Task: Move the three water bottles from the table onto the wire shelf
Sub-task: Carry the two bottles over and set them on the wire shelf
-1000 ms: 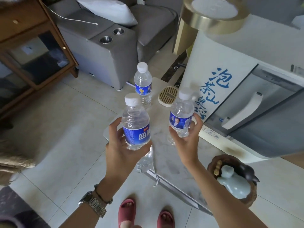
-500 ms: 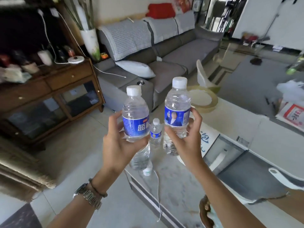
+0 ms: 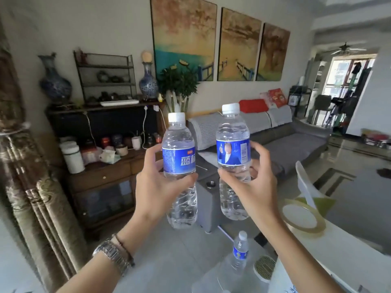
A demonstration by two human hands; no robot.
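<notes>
Left hand (image 3: 157,187) is wrapped round the middle of a water bottle (image 3: 179,166) w/ blue label, thumb across the front just below the label, fingers curled behind; bottle upright, white cap on. Right hand (image 3: 251,187) clasps a second bottle (image 3: 233,161) the same way, thumb at the label's lower edge, fingertips showing at the label's far side; also upright & capped. The 2 bottles are held up side by side, near each other but apart. Third bottle (image 3: 240,252) stands on the pale table (image 3: 211,278), low betw. the two forearms, well below both hands. Wire shelf (image 3: 106,78) is up & to the left beyond the left hand, on top of a dark wood cabinet (image 3: 101,161), flanked by 2 blue-white vases (image 3: 55,81) (small dark items on its tiers, too blurry to name). Betw. the left hand & cabinet: open tiled floor; a patterned curtain (image 3: 31,187) hangs at far left. Behind the bottles a grey sofa (image 3: 285,140), its near end partly hidden by them. Right of the right hand, a round gold-rimmed thing (image 3: 302,216) & a white surface (image 3: 338,256), cut off by the frame edge. Steel watch (image 3: 112,256) on left wrist. Table's lower part is out of frame; a round slatted disc (image 3: 264,267) sits by the right forearm.
</notes>
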